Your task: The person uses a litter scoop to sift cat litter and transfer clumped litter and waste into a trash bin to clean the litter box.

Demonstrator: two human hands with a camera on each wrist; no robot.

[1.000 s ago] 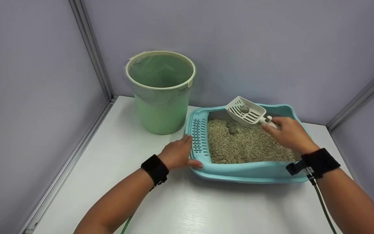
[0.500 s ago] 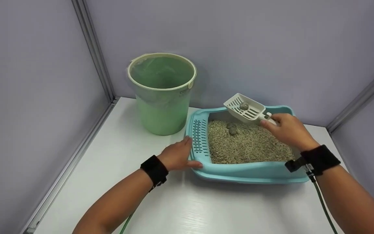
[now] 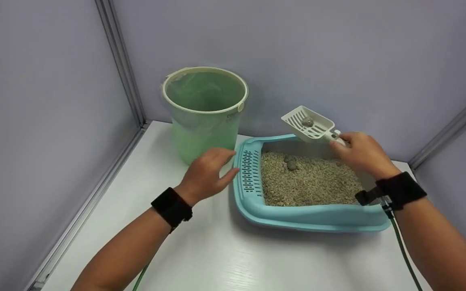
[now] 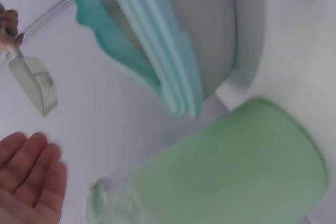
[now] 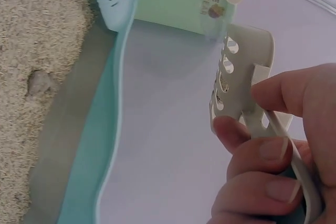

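My right hand grips the handle of a white slotted scoop, lifted above the back rim of a light blue litter tray. A grey clump lies in the scoop. The tray holds beige litter with grey clumps near its back. In the right wrist view my fingers curl round the scoop handle. My left hand hovers with relaxed fingers between the tray's left rim and a green bucket, holding nothing. The left wrist view shows my open palm near the bucket.
The bucket stands at the back left of a white table, lined with a clear bag. Grey partition walls close in the left, back and right sides. A green cable trails from my right wrist band.
My left hand left the tray's left rim and rose toward the bucket. My right hand lifted the scoop with its clump higher, above the tray's back rim.
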